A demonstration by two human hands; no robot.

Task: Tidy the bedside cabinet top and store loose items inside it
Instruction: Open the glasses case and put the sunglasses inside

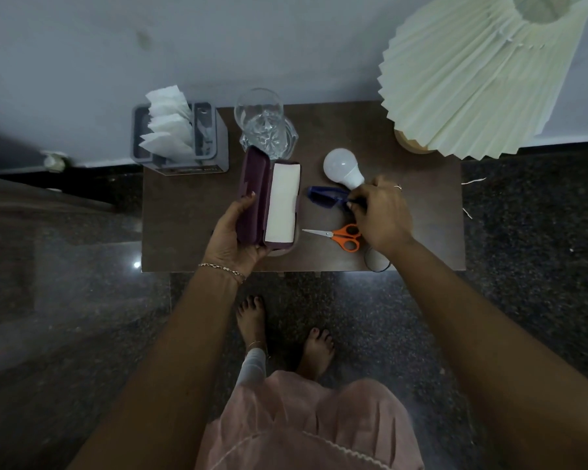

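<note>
Left of and behind the spectacle case [253,218], a grey plastic organiser [180,140] stuffed with crinkled white tissues [167,123] sits at the corner of the dark brown cabinet top [190,225]. Just behind the case stands a cut-glass jug [269,130], clear and faceted. The case itself is a purple hard-shell oblong lying open at the middle of the top. Its long axis runs from the person towards the wall, with the lid on the left and the white-lined half on the right. The left hand [233,242] cups its near end, thumb laid along the lid; the fingers underneath are hidden. Right of the case, blue-framed glasses [326,195] lie crosswise, pointing at it. The right hand [381,212] pinches their far end between curled fingers. Behind the glasses a smooth white bulb [342,166] lies with its dome aimed at the wall. In front of them, orange-handled scissors [340,236] aim their steel blades at the case. Farthest right of the case is a cream pleated lampshade [472,79] on a round wooden base [409,144].
</note>
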